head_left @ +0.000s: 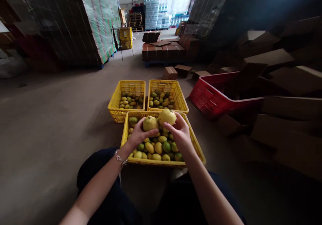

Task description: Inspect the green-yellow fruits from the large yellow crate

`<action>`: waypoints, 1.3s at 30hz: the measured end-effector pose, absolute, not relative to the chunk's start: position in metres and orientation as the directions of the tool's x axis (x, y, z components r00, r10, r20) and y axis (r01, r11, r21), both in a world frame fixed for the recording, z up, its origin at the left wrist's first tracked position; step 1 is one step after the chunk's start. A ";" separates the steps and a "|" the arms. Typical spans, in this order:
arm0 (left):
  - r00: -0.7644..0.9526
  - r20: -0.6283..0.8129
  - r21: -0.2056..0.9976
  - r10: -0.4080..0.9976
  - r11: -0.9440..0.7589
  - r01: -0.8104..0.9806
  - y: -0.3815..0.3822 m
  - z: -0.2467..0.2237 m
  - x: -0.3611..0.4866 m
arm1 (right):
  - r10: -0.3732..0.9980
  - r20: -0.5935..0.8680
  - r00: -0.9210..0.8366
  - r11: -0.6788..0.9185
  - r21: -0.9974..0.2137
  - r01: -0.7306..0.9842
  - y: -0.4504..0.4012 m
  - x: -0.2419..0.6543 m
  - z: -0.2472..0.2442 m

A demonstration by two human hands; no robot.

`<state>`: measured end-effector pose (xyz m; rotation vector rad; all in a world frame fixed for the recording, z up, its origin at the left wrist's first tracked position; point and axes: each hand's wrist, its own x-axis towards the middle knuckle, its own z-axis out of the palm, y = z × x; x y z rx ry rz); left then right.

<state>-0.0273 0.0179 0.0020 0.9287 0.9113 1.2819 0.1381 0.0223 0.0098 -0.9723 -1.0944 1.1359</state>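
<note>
Over the near yellow crate (161,163), my left hand (138,132) is closed around a yellow-green lemon (150,123). My right hand (181,131) grips a paler, yellow lemon (167,117), held slightly higher and close beside the first. Beneath both hands, the crate holds many yellow and green lemons (158,148). Behind it stand two more yellow crates, the left one (113,109) and the right one (181,101), each with a layer of greenish-yellow fruit in the bottom. My fingers hide the far sides of both held lemons.
A red crate (211,99) sits to the right, next to a heap of cardboard boxes (281,121). Farther off are flat cardboard stacks (163,52) on a pallet and a tall wrapped stack (98,20). My knees flank the near crate.
</note>
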 end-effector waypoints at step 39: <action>0.335 -0.501 0.739 0.798 0.596 -0.315 0.025 0.009 -0.044 | 0.971 -0.191 -0.144 -0.205 -0.974 -0.094 0.009 0.132 0.012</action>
